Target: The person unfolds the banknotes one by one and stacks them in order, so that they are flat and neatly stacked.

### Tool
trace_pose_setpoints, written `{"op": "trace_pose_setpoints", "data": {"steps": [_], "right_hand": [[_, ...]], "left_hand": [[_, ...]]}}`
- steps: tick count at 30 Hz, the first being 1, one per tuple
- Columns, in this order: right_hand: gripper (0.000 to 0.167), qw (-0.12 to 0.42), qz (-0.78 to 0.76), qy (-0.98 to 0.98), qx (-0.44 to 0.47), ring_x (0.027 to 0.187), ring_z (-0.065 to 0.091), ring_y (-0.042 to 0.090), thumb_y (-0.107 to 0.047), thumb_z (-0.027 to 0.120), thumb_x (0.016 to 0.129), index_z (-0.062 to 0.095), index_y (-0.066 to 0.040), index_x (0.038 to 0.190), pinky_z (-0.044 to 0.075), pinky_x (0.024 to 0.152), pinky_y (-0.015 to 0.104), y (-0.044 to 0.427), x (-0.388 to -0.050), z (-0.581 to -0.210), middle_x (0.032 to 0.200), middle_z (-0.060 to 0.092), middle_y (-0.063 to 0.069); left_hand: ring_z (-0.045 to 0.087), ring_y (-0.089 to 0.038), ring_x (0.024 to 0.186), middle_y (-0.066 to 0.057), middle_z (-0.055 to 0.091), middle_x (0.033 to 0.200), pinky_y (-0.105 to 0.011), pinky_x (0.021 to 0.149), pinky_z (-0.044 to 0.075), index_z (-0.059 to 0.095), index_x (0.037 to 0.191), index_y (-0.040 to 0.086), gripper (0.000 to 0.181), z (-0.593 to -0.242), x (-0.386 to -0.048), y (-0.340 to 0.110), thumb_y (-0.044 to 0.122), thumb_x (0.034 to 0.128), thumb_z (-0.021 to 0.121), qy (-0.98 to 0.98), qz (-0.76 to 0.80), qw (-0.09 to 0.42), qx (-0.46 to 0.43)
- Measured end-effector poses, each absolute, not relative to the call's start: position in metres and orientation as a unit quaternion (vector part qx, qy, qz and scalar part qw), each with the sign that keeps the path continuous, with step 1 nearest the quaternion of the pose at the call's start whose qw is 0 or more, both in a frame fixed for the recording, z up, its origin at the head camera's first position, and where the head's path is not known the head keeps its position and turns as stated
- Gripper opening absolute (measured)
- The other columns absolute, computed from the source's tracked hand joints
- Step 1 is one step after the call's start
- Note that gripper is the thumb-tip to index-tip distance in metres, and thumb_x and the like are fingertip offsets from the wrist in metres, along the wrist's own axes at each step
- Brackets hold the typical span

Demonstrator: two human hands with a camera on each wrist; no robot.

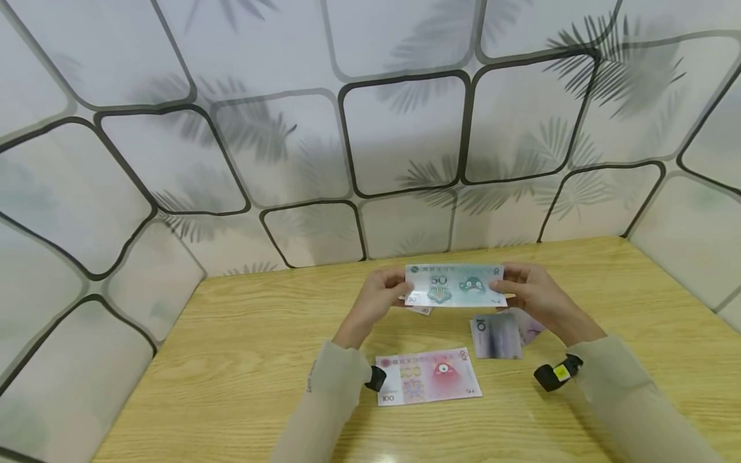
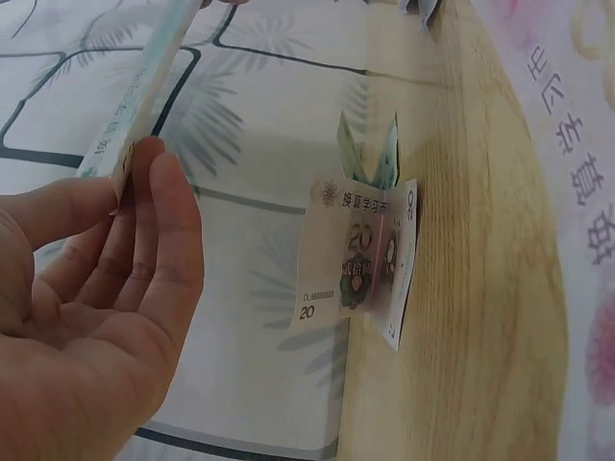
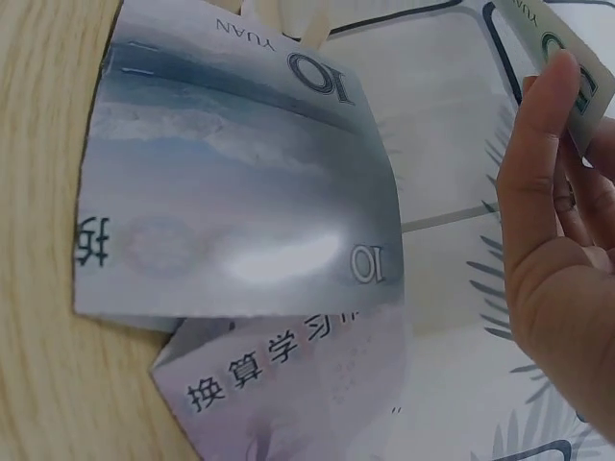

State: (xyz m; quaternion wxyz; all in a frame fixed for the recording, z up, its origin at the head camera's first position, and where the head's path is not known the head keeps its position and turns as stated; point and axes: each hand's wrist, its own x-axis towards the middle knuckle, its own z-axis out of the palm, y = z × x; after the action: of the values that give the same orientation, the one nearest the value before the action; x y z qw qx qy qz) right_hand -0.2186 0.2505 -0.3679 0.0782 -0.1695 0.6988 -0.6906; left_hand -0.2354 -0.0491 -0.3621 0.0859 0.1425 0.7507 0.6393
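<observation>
A green 50 play banknote (image 1: 454, 285) is held up flat above the table, facing the head camera. My left hand (image 1: 376, 299) pinches its left end between thumb and fingers, also visible in the left wrist view. At its other end, the right hand (image 1: 535, 292) grips the note with the thumb on the front. Below lies a pink 100 note (image 1: 428, 379) on the table. Under the right hand rests a folded grey-blue 10 note (image 1: 498, 337), partly over a purple note (image 1: 528, 326). A folded 20 note (image 2: 356, 254) stands behind the held note, mostly hidden in the head view.
A green note (image 2: 386, 158) pokes up behind the folded 20. The wooden table (image 1: 243, 373) meets a white curtain (image 1: 405, 135) with dark outlines and leaf prints along the back and sides. Each wrist wears a black strap device (image 1: 557, 373).
</observation>
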Motion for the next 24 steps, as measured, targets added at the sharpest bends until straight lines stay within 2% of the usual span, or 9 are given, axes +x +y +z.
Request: {"op": "trace_pose_setpoints", "data": {"steps": [4, 10, 16, 24], "right_hand": [[0.023, 0.089, -0.697, 0.686, -0.187, 0.080, 0.067, 0.013, 0.002, 0.055, 0.103, 0.073, -0.013, 0.099, 0.059, 0.067, 0.029, 0.251, -0.218, -0.370, 0.092, 0.068, 0.000], [0.033, 0.112, -0.701, 0.655, -0.259, 0.086, 0.069, 0.014, 0.005, 0.048, 0.104, 0.075, -0.014, 0.110, 0.059, 0.069, 0.028, 0.251, -0.218, -0.373, 0.101, 0.072, 0.001], [0.029, 0.103, -0.711, 0.660, -0.220, 0.080, 0.068, 0.012, 0.004, 0.054, 0.103, 0.077, -0.015, 0.101, 0.058, 0.068, 0.026, 0.248, -0.215, -0.372, 0.095, 0.072, 0.000], [0.031, 0.108, -0.728, 0.644, -0.208, 0.080, 0.069, 0.012, 0.005, 0.055, 0.102, 0.078, -0.015, 0.099, 0.058, 0.068, 0.025, 0.245, -0.209, -0.373, 0.094, 0.073, 0.000]], "left_hand": [[0.060, -0.012, 0.079, -0.003, 0.065, 0.089, -0.042, 0.085, 0.058, 0.065, 0.114, -0.009, 0.018, -0.365, -0.233, -0.056, -0.001, 0.0989, 0.061, 0.743, 0.645, 0.099, 0.147], [0.065, -0.015, 0.088, -0.010, 0.070, 0.101, -0.037, 0.088, 0.058, 0.065, 0.119, -0.010, 0.022, -0.368, -0.228, -0.066, 0.001, 0.1009, 0.059, 0.729, 0.659, 0.115, 0.143], [0.064, -0.017, 0.094, -0.012, 0.069, 0.110, -0.041, 0.094, 0.055, 0.064, 0.123, -0.011, 0.025, -0.371, -0.224, -0.074, 0.002, 0.1022, 0.058, 0.718, 0.667, 0.128, 0.151], [0.067, -0.017, 0.095, -0.015, 0.070, 0.114, -0.035, 0.092, 0.056, 0.062, 0.126, -0.013, 0.028, -0.372, -0.216, -0.083, 0.000, 0.1020, 0.056, 0.681, 0.699, 0.153, 0.158]]}}
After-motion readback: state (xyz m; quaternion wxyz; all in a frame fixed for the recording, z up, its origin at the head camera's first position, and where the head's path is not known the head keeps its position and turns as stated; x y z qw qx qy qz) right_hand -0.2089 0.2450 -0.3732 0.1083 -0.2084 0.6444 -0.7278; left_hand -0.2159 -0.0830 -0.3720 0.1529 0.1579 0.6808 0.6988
